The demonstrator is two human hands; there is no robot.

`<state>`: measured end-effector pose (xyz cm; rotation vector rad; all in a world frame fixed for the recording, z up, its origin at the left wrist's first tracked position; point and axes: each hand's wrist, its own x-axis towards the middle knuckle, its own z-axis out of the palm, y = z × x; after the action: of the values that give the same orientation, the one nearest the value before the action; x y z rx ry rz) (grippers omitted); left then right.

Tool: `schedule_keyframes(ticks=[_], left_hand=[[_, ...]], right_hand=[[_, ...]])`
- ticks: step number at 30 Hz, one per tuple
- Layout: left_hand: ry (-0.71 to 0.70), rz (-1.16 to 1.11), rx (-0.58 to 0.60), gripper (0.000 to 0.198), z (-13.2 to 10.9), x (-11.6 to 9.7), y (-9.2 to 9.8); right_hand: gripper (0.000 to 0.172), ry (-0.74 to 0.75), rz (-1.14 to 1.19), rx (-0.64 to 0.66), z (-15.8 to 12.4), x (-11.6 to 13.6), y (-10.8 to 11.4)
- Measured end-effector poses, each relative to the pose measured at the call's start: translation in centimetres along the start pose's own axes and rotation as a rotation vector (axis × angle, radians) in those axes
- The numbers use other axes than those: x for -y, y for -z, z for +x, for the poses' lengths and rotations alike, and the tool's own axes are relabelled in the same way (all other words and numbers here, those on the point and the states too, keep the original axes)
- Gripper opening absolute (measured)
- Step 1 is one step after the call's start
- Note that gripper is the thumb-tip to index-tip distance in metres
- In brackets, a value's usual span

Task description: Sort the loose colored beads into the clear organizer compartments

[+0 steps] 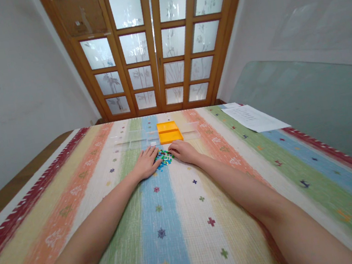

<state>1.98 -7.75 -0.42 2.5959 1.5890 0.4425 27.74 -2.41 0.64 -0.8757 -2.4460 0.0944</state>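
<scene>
A small heap of tiny blue, green and dark pieces point(164, 158) lies on the striped tablecloth between my two hands; they are too small to name. My left hand point(146, 163) rests flat at the heap's left side, fingers stretched out and thumb against the pieces. From the right, my right hand point(182, 150) reaches the heap's edge with its fingers curled together. Whether a piece is between those fingertips is too small to see. Just beyond the hands is an orange plastic box point(170, 137), apparently with its lid raised.
Clear plastic trays point(131, 141) flank the orange box, hard to make out against the cloth. White printed sheets point(253, 118) lie at the far right of the table. A pale green panel point(319, 115) stands along the right side, and wooden glass-paned doors point(155, 60) are behind.
</scene>
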Motion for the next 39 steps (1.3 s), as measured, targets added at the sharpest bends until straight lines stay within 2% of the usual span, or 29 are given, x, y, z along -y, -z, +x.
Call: schedule_keyframes(ticks=[4,9,15,22,31,39], left_hand=[[-0.031,-0.012,-0.129,0.054,0.3,0.5,0.2],[-0.005,-0.064,-0.222,0.041,0.6,1.5,0.4],[0.003,-0.091,-0.197,0.031,0.6,2.0,1.2],[0.107,-0.049,-0.183,0.034,0.6,3.2,1.6],[0.028,-0.098,-0.145,0.030,0.8,3.6,1.6],[0.024,-0.108,-0.189,0.020,0.6,3.3,2.0]], right_hand=[[0.020,0.130,0.008,0.031,0.0,1.3,0.9],[0.038,0.285,0.015,0.115,0.2,2.4,1.1],[0.041,0.231,-0.035,0.118,0.1,1.9,0.4],[0.025,0.125,-0.132,0.073,0.2,1.5,0.2],[0.021,0.106,-0.112,0.057,0.2,1.4,0.1],[0.022,0.117,-0.132,0.058,0.2,1.4,0.2]])
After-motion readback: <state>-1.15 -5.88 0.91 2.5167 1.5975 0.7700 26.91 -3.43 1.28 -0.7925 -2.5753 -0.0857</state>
